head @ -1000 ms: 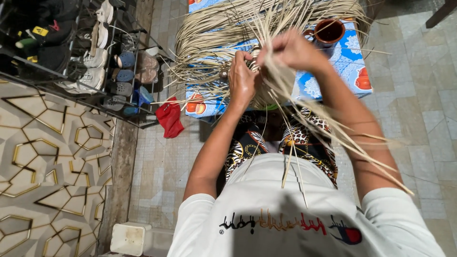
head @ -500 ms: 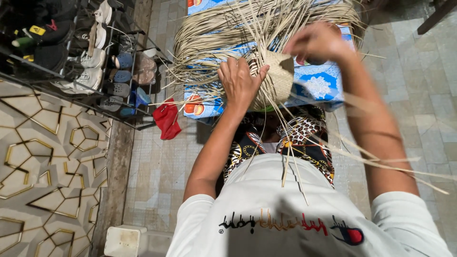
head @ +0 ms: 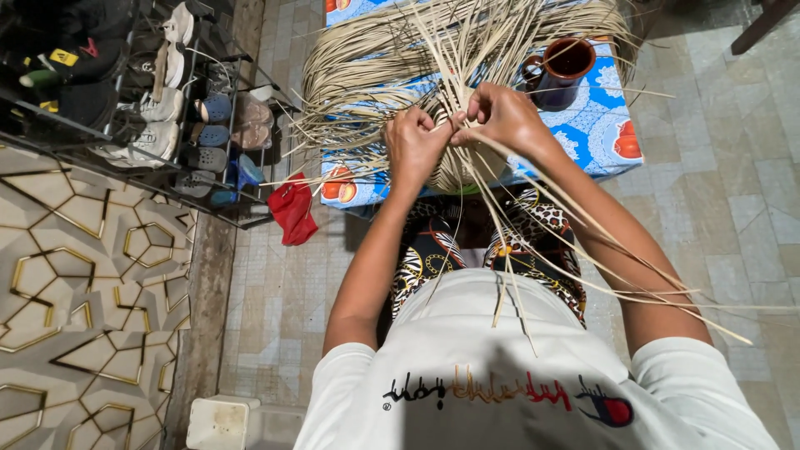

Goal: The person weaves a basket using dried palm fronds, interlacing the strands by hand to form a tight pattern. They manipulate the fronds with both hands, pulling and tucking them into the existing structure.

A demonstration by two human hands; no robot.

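Between the left hand (head: 414,143) and right hand (head: 502,117), both pinched shut, run pale straw strands (head: 467,50).

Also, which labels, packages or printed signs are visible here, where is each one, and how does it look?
Yellow label: on a dark item on the shoe rack, top left; small, roughly triangular.
Shirt print: across the white shirt, bottom centre; a line of black, orange and red marks.
White tub: on the floor, bottom left; boxy, plain.

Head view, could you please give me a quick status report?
Left hand and right hand both pinching pale straw strands. Half-woven piece beneath them. Brown mug close by, not touching.
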